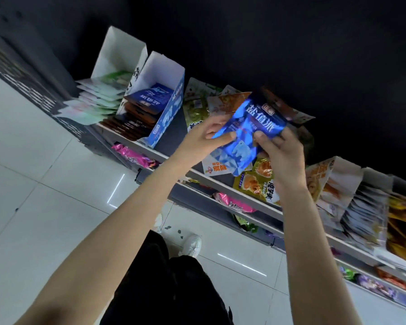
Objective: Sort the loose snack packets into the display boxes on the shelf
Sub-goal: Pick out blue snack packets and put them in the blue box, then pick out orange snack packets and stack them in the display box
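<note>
Closest to us, our left hand point(203, 139) and right hand point(283, 153) hold one blue snack packet point(249, 134) between them, above the front edge of the shelf point(223, 184); the left fingers point(217, 124) are curled behind its left edge with the thumb pressed on the front, and the right hand's thumb and fingers pinch its right side. Just beneath and behind it lies the loose pile point(209, 104) of green, orange and yellow packets, heaped on the shelf and still unsorted, so we judge most of the work remains. Farther left, the blue display box point(167, 118) with the polar bear print holds a blue packet matching ours at the back and dark brown ones in front, with room left behind; that looks like where this packet belongs. Beyond it, the white display box point(120, 55) carries a row of pale green packets that spills forward out of its open front. To the far right, more boxes point(352, 193) stand packed with packets, though blur hides their detail. We would call the sorting begun but well short of done.
</note>
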`<state>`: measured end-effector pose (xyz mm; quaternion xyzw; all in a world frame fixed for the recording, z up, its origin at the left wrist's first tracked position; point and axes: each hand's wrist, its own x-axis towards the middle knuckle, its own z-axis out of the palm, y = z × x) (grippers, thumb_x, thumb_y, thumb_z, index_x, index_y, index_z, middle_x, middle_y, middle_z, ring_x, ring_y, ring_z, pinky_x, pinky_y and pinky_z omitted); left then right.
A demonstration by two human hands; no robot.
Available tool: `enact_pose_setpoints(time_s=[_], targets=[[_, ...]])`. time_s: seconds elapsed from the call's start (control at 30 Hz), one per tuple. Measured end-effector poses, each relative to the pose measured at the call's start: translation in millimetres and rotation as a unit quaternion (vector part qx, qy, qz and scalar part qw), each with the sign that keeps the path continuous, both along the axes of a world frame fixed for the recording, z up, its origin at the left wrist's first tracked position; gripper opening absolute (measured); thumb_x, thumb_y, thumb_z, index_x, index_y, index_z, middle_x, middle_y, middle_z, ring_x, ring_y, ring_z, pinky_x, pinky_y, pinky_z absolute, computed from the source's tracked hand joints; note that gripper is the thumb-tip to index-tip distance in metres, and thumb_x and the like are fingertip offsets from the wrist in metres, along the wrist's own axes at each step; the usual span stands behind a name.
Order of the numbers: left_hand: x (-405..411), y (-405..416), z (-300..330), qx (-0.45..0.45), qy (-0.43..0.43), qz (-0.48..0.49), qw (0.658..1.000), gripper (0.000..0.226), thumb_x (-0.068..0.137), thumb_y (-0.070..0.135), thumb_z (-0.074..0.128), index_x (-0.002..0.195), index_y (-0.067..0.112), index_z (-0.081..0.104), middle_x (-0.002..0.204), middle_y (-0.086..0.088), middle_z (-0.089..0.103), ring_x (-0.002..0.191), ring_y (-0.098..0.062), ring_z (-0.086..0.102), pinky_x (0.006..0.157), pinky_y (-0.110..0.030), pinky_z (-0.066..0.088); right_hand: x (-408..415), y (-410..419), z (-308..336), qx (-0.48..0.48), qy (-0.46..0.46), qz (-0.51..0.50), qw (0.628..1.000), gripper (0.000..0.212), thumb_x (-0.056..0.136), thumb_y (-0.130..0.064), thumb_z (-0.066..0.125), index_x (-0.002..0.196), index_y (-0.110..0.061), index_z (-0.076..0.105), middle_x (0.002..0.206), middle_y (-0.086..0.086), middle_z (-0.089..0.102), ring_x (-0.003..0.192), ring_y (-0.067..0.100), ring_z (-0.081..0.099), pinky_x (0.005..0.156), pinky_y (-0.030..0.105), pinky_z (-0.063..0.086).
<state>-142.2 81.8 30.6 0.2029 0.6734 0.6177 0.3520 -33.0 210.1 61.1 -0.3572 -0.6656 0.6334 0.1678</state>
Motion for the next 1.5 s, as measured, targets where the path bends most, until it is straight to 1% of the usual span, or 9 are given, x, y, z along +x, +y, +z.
enact_pose_setpoints(time_s=[0.13, 0.37, 0.47, 0.57, 0.73, 0.9, 1.2, 1.37, 1.5], targets=[[-3.2, -38.5, 22.9, 0.024, 0.005, 0.011, 1.0, 0.022, 0.084, 0.007, 0.067, 0.102, 0.018, 0.062, 0.095, 0.003, 0.067, 0.086, -0.007, 0.062, 0.074, -0.021, 0.05, 1.4, -38.3, 19.4, -0.098, 0.04, 0.008, 0.994, 0.018, 0.09, -0.009, 0.06, 0.108, -0.009, 0.057, 0.089, -0.003, 0.072, 0.082, 0.011, 0.068, 0.066, 0.022, 0.053], [-39.5, -104.9, 40.2, 0.012, 0.125, 0.092, 0.988, 0.021, 0.082, 0.01, 0.07, 0.092, 0.027, 0.062, 0.087, 0.01, 0.068, 0.082, -0.007, 0.063, 0.08, -0.031, 0.051, -24.4, -79.1, 31.3, -0.052, 0.026, -0.018, 0.998, 0.04, 0.089, -0.019, 0.064, 0.125, -0.016, 0.049, 0.106, 0.002, 0.07, 0.099, 0.013, 0.065, 0.072, 0.018, 0.05], [-61.2, -120.4, 45.7, -0.017, 0.153, 0.031, 0.988, 0.019, 0.082, 0.013, 0.07, 0.095, 0.025, 0.063, 0.091, 0.012, 0.068, 0.087, -0.005, 0.065, 0.081, -0.026, 0.052, -50.3, -97.2, 37.4, -0.05, 0.01, 0.0, 0.999, 0.045, 0.087, -0.022, 0.066, 0.126, -0.015, 0.046, 0.093, 0.0, 0.07, 0.079, 0.008, 0.064, 0.061, 0.019, 0.047], [-91.6, -127.3, 45.4, -0.059, 0.221, 0.014, 0.973, 0.026, 0.084, 0.021, 0.069, 0.109, 0.022, 0.062, 0.102, 0.011, 0.067, 0.096, -0.003, 0.063, 0.086, -0.025, 0.052, -76.1, -106.0, 45.9, 0.043, 0.018, 0.016, 0.999, 0.027, 0.088, -0.018, 0.066, 0.111, -0.014, 0.053, 0.086, 0.0, 0.069, 0.061, 0.003, 0.061, 0.053, 0.018, 0.045], [-142.4, -140.6, 17.1, -0.203, 0.479, 0.029, 0.854, 0.03, 0.089, 0.027, 0.059, 0.117, 0.015, 0.06, 0.114, -0.004, 0.065, 0.102, -0.02, 0.061, 0.086, -0.036, 0.05, -130.5, -109.3, 44.1, 0.134, 0.043, -0.066, 0.988, 0.018, 0.089, -0.017, 0.065, 0.105, -0.012, 0.058, 0.086, 0.0, 0.069, 0.058, 0.004, 0.064, 0.059, 0.023, 0.056], [-153.2, -150.1, -12.6, -0.281, 0.552, -0.083, 0.781, 0.029, 0.092, 0.033, 0.051, 0.117, 0.022, 0.061, 0.114, 0.0, 0.065, 0.106, -0.019, 0.058, 0.093, -0.035, 0.041, -183.9, -114.7, 5.1, 0.189, -0.022, -0.09, 0.978, 0.024, 0.088, -0.018, 0.065, 0.107, -0.005, 0.059, 0.066, -0.008, 0.061, 0.06, 0.01, 0.067, 0.063, 0.028, 0.056], [-166.9, -148.6, -25.0, -0.318, 0.564, -0.148, 0.747, 0.038, 0.096, 0.035, 0.043, 0.131, 0.025, 0.052, 0.13, 0.004, 0.057, 0.123, -0.019, 0.045, 0.102, -0.036, 0.028, -194.8, -133.8, -55.2, 0.5, -0.128, 0.079, 0.853, 0.024, 0.086, -0.006, 0.056, 0.105, -0.01, 0.071, 0.107, 0.011, 0.068, 0.102, 0.032, 0.06, 0.082, 0.041, 0.051], [-167.6, -151.6, -31.3, -0.308, 0.569, -0.152, 0.747, 0.035, 0.095, 0.033, 0.045, 0.125, 0.022, 0.058, 0.121, 0.0, 0.062, 0.118, -0.021, 0.048, 0.098, -0.038, 0.032, -179.4, -128.1, -71.1, 0.541, -0.27, 0.24, 0.759, 0.042, 0.098, -0.027, 0.044, 0.138, -0.016, 0.045, 0.153, 0.015, 0.022, 0.142, 0.034, 0.013, 0.113, 0.046, 0.015], [-158.3, -150.0, -17.7, -0.239, 0.581, -0.088, 0.773, 0.024, 0.091, 0.028, 0.051, 0.108, 0.018, 0.065, 0.102, -0.003, 0.069, 0.099, -0.025, 0.058, 0.085, -0.037, 0.041, -137.6, -125.1, -61.6, 0.449, -0.125, 0.151, 0.872, 0.04, 0.095, -0.014, 0.048, 0.135, -0.01, 0.05, 0.145, 0.012, 0.038, 0.135, 0.028, 0.031, 0.109, 0.038, 0.028]])
